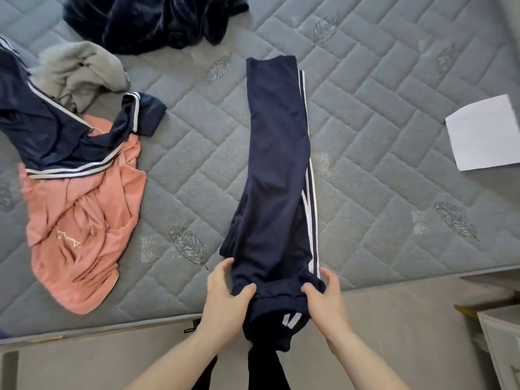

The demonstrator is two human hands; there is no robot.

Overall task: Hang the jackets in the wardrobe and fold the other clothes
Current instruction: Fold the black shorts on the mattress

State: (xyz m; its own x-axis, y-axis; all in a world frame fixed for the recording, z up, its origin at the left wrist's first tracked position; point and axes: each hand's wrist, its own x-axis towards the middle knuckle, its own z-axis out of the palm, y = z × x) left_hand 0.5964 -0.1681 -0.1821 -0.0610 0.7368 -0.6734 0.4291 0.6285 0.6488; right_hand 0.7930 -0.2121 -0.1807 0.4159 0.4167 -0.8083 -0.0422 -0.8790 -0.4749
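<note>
Navy track trousers (277, 170) with white side stripes lie lengthwise on the grey quilted mattress (380, 136), legs laid one over the other, waistband hanging over the near edge. My left hand (225, 294) grips the waistband's left side, thumb on top. My right hand (326, 296) grips its right side the same way. To the left lies a crumpled pink top (84, 235), partly under a navy jacket (56, 130) with white stripes. A grey garment (81, 71) sits behind them, and a dark velvet garment (152, 21) is bunched at the far edge.
A white sheet of paper (484, 133) lies on the mattress at the right. White furniture (503, 342) stands on the floor at the lower right. Beige floor (408, 333) runs along the mattress's near edge.
</note>
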